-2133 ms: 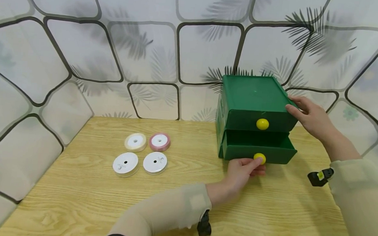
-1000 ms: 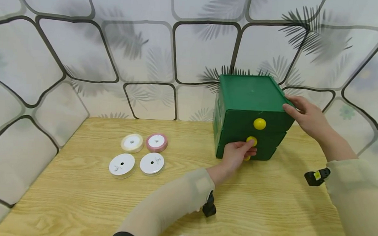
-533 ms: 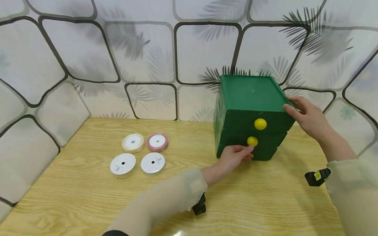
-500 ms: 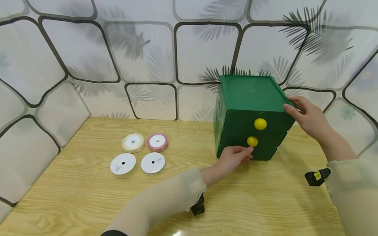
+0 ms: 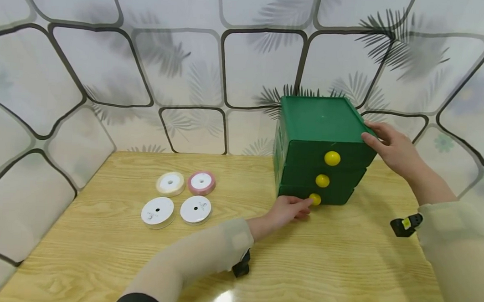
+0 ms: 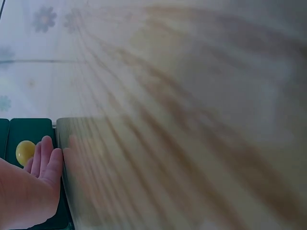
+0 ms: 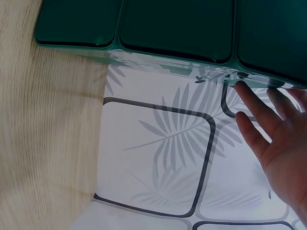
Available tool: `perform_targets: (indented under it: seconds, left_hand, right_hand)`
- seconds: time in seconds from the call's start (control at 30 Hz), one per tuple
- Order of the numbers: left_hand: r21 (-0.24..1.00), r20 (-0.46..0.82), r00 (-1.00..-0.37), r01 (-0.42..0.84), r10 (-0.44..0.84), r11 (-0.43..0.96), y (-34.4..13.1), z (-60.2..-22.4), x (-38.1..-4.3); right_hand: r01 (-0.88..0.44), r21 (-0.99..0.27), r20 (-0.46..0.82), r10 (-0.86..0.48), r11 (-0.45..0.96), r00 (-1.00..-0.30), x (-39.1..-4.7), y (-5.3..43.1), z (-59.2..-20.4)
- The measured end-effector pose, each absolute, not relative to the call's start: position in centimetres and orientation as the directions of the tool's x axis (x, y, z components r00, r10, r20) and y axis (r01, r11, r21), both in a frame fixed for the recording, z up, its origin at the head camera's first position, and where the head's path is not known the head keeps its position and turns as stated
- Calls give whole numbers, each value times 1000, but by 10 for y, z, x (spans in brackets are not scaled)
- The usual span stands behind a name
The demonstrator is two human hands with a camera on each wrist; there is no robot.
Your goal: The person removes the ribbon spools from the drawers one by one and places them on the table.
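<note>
A green drawer cabinet [image 5: 323, 119] stands at the right of the table, its three stacked drawers pushed in. Each drawer front carries a round yellow knob. My left hand [image 5: 285, 211] is low at the front, thumb tip against the left side of the bottom knob [image 5: 315, 199]. In the left wrist view its fingers extend beside a yellow knob [image 6: 25, 153]; the thumb is hidden there. My right hand [image 5: 396, 147] rests on the cabinet's upper right edge with its fingers spread, as the right wrist view also shows.
Left of the cabinet, several ribbon spools lie flat on the wooden table [image 5: 109, 253]: a cream spool [image 5: 170, 182], a pink spool [image 5: 201, 181] and white spools [image 5: 158, 212] in front. A patterned wall covering [image 5: 263, 65] rises behind the table.
The middle drawer, pulled out at first, has been pushed in. My left hand has left its knob and moved down and left to the bottom knob. My right hand has stayed in place.
</note>
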State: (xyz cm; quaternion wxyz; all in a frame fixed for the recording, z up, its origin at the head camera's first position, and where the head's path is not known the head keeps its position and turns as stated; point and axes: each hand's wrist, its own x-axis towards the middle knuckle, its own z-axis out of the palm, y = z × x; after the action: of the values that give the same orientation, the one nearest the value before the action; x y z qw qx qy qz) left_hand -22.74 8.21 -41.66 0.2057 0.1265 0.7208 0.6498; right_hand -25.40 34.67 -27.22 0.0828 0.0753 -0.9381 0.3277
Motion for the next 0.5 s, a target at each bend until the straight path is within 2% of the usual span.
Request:
perform_targets:
  seconds: [0.5]
  left_hand:
    - [980, -195, -912, -165, 361, 111, 106, -421, -234]
  right_hand:
    - [-196, -609, 204, -88, 769, -975, -253, 344, -271]
